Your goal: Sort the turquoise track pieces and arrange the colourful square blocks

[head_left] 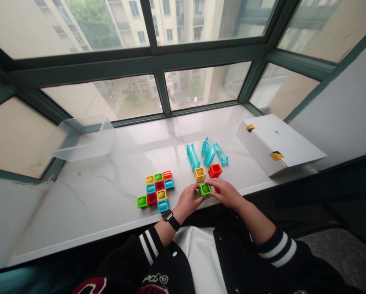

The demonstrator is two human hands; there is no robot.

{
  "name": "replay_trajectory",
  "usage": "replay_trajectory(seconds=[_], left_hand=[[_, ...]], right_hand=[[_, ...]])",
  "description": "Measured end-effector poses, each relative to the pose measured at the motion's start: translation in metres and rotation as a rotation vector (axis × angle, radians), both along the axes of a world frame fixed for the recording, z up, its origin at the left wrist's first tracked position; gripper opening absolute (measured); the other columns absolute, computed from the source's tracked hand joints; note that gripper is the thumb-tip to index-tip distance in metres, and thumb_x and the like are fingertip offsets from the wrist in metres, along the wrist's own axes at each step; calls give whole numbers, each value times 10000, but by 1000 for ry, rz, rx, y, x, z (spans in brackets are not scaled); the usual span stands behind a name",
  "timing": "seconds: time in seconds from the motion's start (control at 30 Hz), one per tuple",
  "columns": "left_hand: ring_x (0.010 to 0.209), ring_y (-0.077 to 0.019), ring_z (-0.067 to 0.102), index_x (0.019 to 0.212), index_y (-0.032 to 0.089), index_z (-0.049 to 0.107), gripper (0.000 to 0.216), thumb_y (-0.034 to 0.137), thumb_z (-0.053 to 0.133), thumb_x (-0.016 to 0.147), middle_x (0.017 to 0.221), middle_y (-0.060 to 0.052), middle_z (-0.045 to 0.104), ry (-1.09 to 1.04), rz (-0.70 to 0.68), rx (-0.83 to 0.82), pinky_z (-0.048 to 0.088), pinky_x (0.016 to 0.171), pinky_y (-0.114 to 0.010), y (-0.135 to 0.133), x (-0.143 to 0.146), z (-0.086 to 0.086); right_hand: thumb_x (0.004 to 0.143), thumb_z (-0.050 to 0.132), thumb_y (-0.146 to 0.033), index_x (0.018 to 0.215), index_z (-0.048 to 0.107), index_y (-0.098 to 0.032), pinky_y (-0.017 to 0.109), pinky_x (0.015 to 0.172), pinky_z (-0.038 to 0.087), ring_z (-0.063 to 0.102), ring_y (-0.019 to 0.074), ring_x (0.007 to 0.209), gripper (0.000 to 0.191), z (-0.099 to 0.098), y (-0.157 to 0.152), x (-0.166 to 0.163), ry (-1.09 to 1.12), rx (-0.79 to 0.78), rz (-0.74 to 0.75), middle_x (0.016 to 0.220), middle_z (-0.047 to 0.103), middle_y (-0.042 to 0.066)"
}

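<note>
Both my hands meet on a green cube block [205,189] near the front edge of the white marble sill [109,192]. My left hand [187,201] pinches its left side; a black watch sits on that wrist. My right hand [227,193] grips its right side, and a bit of red block [217,190] shows under its fingers. Just behind stand a yellow cube [200,174] and an orange-red cube [215,170]. To the left lies a flat cluster of joined coloured cubes [157,190].
Several turquoise curved track pieces [207,152] lie behind the loose cubes. A white cardboard box [276,143] sits at the right end of the sill. A clear plastic bin [86,136] stands at the back left by the window frame [158,65].
</note>
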State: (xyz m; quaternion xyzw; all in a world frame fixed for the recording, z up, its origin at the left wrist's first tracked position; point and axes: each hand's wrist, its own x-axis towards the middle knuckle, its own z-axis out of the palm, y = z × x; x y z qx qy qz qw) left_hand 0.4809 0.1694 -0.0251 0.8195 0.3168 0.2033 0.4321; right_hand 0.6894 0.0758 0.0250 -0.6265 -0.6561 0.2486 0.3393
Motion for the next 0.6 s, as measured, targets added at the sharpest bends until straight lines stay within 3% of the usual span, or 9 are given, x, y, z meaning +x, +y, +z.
replay_trajectory(seconds=[0.6], left_hand=[[981, -237, 701, 1213, 244, 691, 424, 262, 817, 809, 1144, -71, 752, 10, 10, -77, 574, 876, -373, 0, 1, 1]], right_hand=[[837, 725, -116, 1332, 694, -255, 483, 1111, 529, 681, 273, 1223, 515, -8, 2, 2, 1, -5, 9, 1308, 717, 98]])
